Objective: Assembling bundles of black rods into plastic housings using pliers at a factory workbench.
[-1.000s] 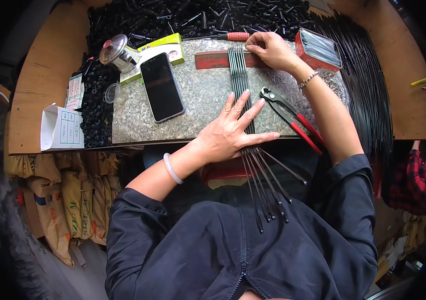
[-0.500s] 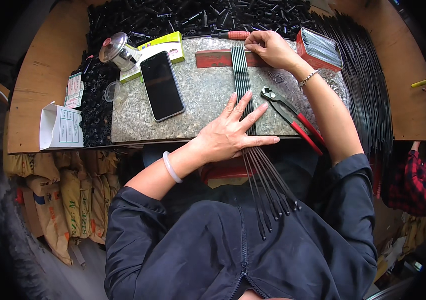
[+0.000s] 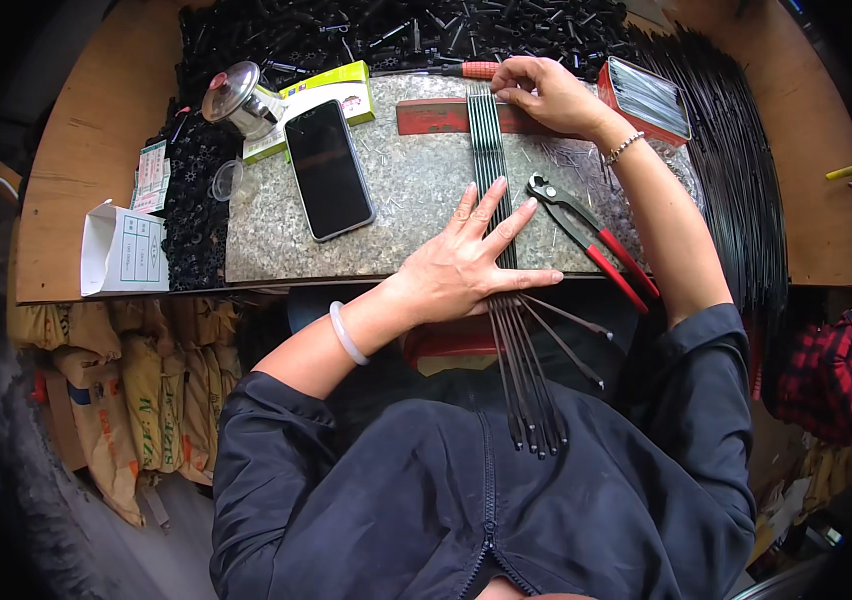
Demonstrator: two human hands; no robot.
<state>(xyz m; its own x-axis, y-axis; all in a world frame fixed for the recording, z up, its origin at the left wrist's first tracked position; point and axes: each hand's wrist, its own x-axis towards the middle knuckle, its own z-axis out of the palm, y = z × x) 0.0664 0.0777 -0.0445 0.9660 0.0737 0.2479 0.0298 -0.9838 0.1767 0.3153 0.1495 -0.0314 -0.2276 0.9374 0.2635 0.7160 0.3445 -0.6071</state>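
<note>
A row of thin black rods point(image 3: 488, 140) lies side by side across the stone slab, their near ends hanging over the edge toward my jacket. My left hand point(image 3: 458, 262) rests flat on them, fingers spread, near the slab's front edge. At the rods' far end is my right hand point(image 3: 544, 95), thumb and forefinger pinched together; whatever is between them is too small to make out. Under the rods' far part runs a red, worn flat bar point(image 3: 433, 117). Red-handled pincers point(image 3: 586, 232) lie just right of the rods.
The stone slab point(image 3: 256, 235) also carries a black phone point(image 3: 328, 170), a green-white box point(image 3: 346, 98) and a red tin of thin pieces point(image 3: 646, 100). A lidded glass jar point(image 3: 244, 100) stands left. Black parts point(image 3: 406, 35) heap behind; long black rods point(image 3: 736, 170) pile right.
The hanging near ends of the rods have swung: two now splay out to the right, while the others bunch closer together. Both hands stay nearly in place.
</note>
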